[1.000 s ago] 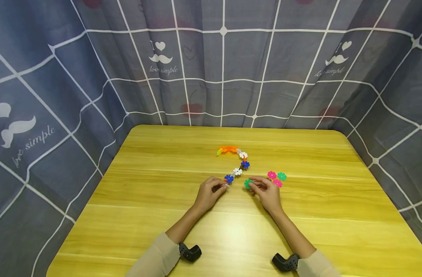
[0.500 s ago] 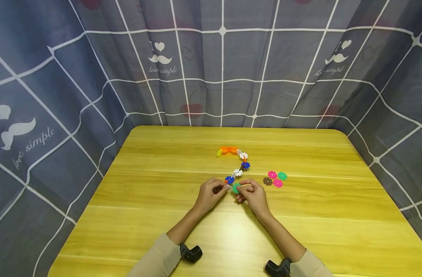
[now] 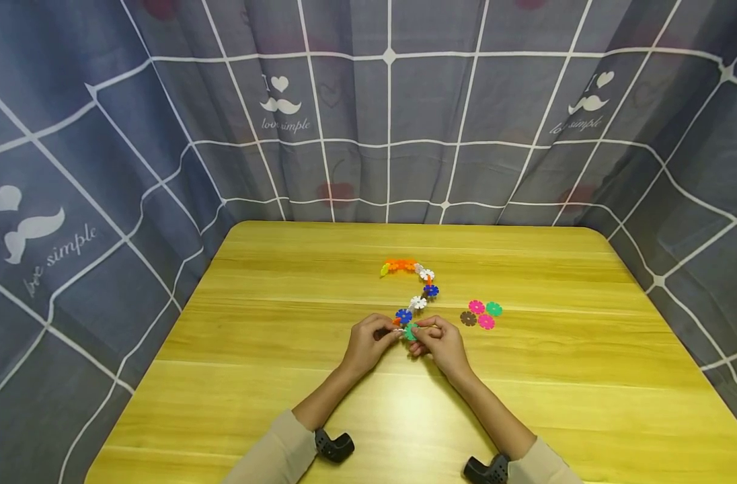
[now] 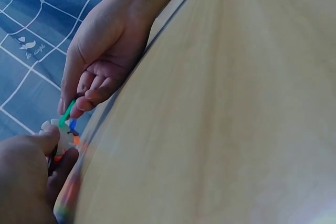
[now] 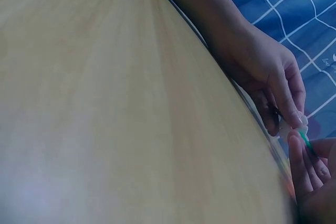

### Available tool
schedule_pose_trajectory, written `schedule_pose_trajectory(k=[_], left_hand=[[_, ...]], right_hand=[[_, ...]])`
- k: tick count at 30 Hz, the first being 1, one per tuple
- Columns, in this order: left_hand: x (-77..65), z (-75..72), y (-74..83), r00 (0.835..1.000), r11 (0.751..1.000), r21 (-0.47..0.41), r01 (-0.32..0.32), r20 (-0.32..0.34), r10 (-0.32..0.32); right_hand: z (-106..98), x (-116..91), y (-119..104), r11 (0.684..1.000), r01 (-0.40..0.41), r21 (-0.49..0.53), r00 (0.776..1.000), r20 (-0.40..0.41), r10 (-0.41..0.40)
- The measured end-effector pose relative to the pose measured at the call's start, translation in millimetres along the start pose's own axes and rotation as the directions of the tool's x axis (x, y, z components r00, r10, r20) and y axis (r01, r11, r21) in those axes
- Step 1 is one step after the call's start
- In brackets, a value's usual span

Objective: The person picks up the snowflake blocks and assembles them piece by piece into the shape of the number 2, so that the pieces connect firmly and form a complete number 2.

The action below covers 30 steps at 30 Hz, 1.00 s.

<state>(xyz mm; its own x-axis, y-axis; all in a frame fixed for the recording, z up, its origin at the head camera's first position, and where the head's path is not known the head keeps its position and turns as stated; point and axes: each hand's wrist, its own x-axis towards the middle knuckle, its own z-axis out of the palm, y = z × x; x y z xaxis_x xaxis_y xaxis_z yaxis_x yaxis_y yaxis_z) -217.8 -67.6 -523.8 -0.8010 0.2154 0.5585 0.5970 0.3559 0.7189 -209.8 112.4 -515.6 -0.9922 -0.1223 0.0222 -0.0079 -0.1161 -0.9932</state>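
A curved chain of interlocking snowflake discs in yellow, orange, white and blue lies on the table, with a blue disc (image 3: 403,316) close to its near end. There my left hand (image 3: 365,346) pinches a white snowflake disc (image 4: 65,140) between thumb and fingers. From the other side, my right hand (image 3: 444,346) pinches a green snowflake disc (image 3: 409,331) by its edge. Both wrist views show the two discs meeting, the green one edge-on against the white one's rim. Fingertips cover parts of both.
Right of the hands lie loose discs: a pink disc (image 3: 477,306), a second pink disc (image 3: 486,322), a green disc (image 3: 493,308) and a brown disc (image 3: 468,318). Grey checked curtain (image 3: 356,168) borders the wooden table (image 3: 272,282). Black devices sit at both wrists.
My right hand has moved left with the green disc, bringing it up to the white disc, and uncovering the brown disc. My left hand has stayed almost in place.
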Motion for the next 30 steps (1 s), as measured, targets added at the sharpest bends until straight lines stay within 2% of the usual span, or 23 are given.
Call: schedule_pose_trajectory(k=[6, 16, 18, 21, 23, 25, 30], left_hand=[[1.3, 1.8, 0.7, 0.999, 0.998, -0.051, 0.031, -0.039, -0.033], [-2.5, 1.4, 4.5, 0.999, 0.999, -0.016, 0.039, -0.026, -0.040], [-4.3, 2.8, 4.7, 0.999, 0.999, -0.014, 0.032, -0.028, -0.032], [-5.1, 4.3, 4.5, 1.000, 1.000, 0.007, 0.022, -0.013, -0.021], [-4.8, 4.6, 3.6, 0.999, 0.999, 0.037, 0.025, 0.022, -0.026], [-4.2, 4.2, 3.5, 0.997, 0.996, 0.083, 0.039, 0.069, -0.045], [-2.1, 2.1, 4.0, 0.981, 0.978, 0.202, 0.060, 0.169, -0.095]], right_hand=[[3, 2, -2, 1.000, 0.007, 0.028, 1.000, 0.007, -0.007], [6, -2, -2, 1.000, -0.021, 0.018, 1.000, 0.024, 0.021], [4, -4, -5, 1.000, -0.022, 0.000, 0.999, 0.030, 0.022], [3, -8, -13, 0.995, 0.035, -0.094, 0.998, 0.048, -0.031], [2, -10, -18, 0.980, 0.093, -0.174, 0.995, 0.061, -0.083], [1, -10, -20, 0.953, 0.154, -0.263, 0.987, 0.080, -0.137], [-7, -3, -6, 0.856, 0.245, -0.456, 0.969, 0.132, -0.207]])
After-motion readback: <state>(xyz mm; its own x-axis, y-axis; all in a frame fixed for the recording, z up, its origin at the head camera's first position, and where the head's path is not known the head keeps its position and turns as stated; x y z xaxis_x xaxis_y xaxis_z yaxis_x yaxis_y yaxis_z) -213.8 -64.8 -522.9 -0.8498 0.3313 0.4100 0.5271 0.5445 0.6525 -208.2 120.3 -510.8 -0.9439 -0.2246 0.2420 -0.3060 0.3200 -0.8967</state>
